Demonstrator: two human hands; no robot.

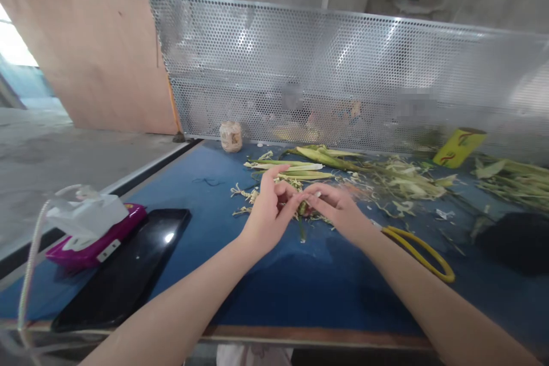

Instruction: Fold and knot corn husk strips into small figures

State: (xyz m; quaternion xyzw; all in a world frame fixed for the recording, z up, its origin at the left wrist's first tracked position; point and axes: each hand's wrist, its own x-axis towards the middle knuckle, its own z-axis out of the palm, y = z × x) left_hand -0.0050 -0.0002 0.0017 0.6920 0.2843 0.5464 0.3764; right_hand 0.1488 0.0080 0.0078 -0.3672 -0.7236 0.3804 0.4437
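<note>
My left hand [268,209] and my right hand [338,211] meet over the middle of the blue table [274,291]. Thumb and fingers of both are pinched together on a small greenish plant piece [302,207], mostly covered by the fingertips. Pale, curly plant scraps [245,195] lie around and beneath the hands. Just beyond them rest long green-and-white husk strips [295,167]. By my right forearm lie scissors with yellow handles [424,253], their blades partly hidden by the arm.
Shredded husks [407,178] and a yellow can [458,148] stand at the right, near a dark object [514,243]. A pale roll [231,137] sits before the perforated metal screen [274,68]. At left are a black tablet [124,269], a purple power strip [72,254] and a white charger [88,214].
</note>
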